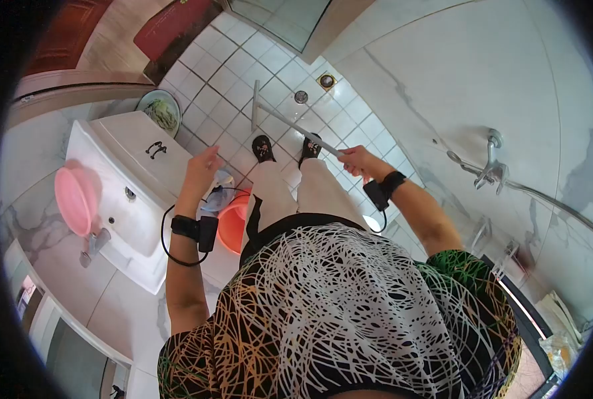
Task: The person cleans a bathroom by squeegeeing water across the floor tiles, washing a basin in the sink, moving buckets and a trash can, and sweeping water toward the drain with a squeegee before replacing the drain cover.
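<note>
Gripping: your right hand [358, 161], fingers closed round the long-handled, pale grey T-shaped tool [296, 127].
Crossbar: over white square floor tiles [206, 100], upper centre.
Left hand [205, 164]: fingers loosely open, left of centre, near the white rectangular sink [147, 216].

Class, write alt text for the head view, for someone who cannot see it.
A person's right hand grips a long-handled T-shaped squeegee on a white tiled floor; the left hand, seemingly empty, hovers near a white sink.

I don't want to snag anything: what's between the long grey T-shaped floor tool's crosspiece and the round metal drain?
Only bare white tiled floor lies between the crosspiece and the drain, in the head view.
</note>
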Tool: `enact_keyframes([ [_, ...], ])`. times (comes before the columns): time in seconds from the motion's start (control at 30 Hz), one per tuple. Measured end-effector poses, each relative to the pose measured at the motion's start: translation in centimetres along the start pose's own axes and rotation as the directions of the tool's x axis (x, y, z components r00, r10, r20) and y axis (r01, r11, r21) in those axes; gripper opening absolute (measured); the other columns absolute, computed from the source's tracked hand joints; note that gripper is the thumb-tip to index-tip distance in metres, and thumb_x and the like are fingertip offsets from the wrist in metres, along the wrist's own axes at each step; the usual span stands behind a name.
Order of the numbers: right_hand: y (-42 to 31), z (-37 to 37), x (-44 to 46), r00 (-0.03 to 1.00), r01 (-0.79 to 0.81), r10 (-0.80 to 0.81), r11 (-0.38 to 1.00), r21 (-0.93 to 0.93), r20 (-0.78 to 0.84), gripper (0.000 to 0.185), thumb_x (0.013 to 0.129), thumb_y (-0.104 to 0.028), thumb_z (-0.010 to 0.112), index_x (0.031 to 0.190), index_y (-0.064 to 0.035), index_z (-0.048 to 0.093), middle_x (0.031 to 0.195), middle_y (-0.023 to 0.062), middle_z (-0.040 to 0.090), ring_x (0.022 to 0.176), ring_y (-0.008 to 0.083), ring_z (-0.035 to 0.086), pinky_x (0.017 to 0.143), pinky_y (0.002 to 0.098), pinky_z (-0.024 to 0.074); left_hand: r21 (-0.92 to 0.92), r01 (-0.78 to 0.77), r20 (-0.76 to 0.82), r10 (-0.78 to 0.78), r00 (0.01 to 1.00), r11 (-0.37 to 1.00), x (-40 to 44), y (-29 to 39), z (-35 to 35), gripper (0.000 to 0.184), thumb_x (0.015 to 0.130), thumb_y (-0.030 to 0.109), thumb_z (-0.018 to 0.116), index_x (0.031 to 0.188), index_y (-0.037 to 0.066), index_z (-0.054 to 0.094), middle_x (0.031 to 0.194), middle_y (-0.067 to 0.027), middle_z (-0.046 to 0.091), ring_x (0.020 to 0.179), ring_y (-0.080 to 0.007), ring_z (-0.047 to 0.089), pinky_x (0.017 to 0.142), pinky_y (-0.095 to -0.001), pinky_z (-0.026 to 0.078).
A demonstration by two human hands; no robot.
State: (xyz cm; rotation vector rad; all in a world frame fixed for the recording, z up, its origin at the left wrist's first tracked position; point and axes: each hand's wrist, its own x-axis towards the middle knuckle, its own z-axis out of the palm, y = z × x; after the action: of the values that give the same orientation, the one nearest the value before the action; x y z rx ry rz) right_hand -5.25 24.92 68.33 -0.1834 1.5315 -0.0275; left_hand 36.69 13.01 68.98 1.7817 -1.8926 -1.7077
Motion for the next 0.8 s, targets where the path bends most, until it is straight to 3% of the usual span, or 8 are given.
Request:
enact_keyframes([
  [0.03,0.6,-1.0,0.9,1.0,0.017,-0.018,0.992,0.127,0.008,0.036,0.078,-0.019,0.062,0.112,-0.0049,0.057,0.057,0.0037,0.053,0.035,0.006,0.038,0.028,0.0207,0.0247,-0.012,-0.018,-0.014,0.018,1.0,1.0,-0.1,0.1,0.0,0.036,0.084,0.012,0.058,0.117,0.0,0.054,0.109,-0.0149,0.06,0.096,-0.0214,0.06,0.08,-0.0307,0.049],
  [0.1,1.8,-3.5,1.9,0.999,0.048,-0.048,0.997,0.061,0.0,0.036,0.077,-0.019,0.063,0.111,-0.006,0.058,0.057,0.0036,0.052,0.034,0.0064,0.038,0.028,0.0202,0.0231,-0.042,-0.064,-0.051,0.062,0.997,0.997,0.0,0.6,-0.2,0.035,0.082,0.013,0.06,0.114,0.001,0.055,0.106,-0.0163,0.061,0.093,-0.0236,0.061,0.077,-0.033,0.05],
  [0.2,-0.2,-4.5,-1.2,0.994,-0.059,0.06,0.998,0.013,-0.09,0.036,0.077,-0.019,0.064,0.111,-0.0073,0.059,0.058,0.0035,0.053,0.034,0.0063,0.038,0.028,0.0203,0.0229,-0.062,-0.101,-0.055,0.098,0.994,0.993,0.3,0.2,0.0,0.035,0.082,0.013,0.059,0.115,0.002,0.055,0.107,-0.0164,0.061,0.093,-0.0237,0.061,0.076,-0.0333,0.05],
  [0.43,0.5,-9.2,-1.8,0.983,-0.104,0.117,0.99,0.099,-0.139,0.033,0.077,-0.021,0.066,0.106,-0.0075,0.06,0.062,0.0044,0.054,0.038,0.0073,0.041,0.028,0.0202,0.0244,-0.015,-0.132,-0.049,0.131,0.99,0.991,0.7,1.8,-0.1,0.035,0.081,0.013,0.06,0.114,0.002,0.055,0.107,-0.0165,0.061,0.094,-0.0251,0.061,0.075,-0.0327,0.05],
  [0.6,1.2,-14.0,-0.8,0.987,-0.079,0.096,0.988,0.129,-0.128,0.027,0.078,-0.015,0.067,0.102,-0.0069,0.059,0.064,0.0059,0.053,0.043,0.0062,0.042,0.032,0.0174,0.0281,-0.034,-0.123,-0.061,0.121,0.991,0.992,0.8,0.2,0.1,0.035,0.081,0.013,0.06,0.114,0.003,0.055,0.106,-0.0166,0.061,0.094,-0.0245,0.061,0.076,-0.0322,0.051],
  [0.73,-1.8,-13.6,-3.9,0.973,-0.115,0.144,0.981,0.159,-0.182,0.021,0.079,-0.01,0.064,0.098,-0.0052,0.058,0.06,0.0044,0.049,0.042,0.005,0.038,0.032,0.0171,0.025,-0.039,-0.099,-0.046,0.097,0.994,0.994,1.0,0.5,0.1,0.037,0.081,0.013,0.06,0.116,0.002,0.054,0.107,-0.0172,0.06,0.094,-0.0241,0.061,0.077,-0.0322,0.05],
  [0.8,-3.4,-12.3,-6.4,0.97,-0.096,0.107,0.994,0.061,-0.219,0.021,0.079,-0.009,0.063,0.099,-0.0046,0.058,0.059,0.0042,0.048,0.042,0.0051,0.038,0.031,0.0176,0.0244,-0.038,-0.08,-0.049,0.078,0.996,0.996,0.4,0.7,0.0,0.038,0.081,0.013,0.06,0.117,0.001,0.053,0.108,-0.0177,0.06,0.094,-0.0243,0.061,0.077,-0.0324,0.05],
])
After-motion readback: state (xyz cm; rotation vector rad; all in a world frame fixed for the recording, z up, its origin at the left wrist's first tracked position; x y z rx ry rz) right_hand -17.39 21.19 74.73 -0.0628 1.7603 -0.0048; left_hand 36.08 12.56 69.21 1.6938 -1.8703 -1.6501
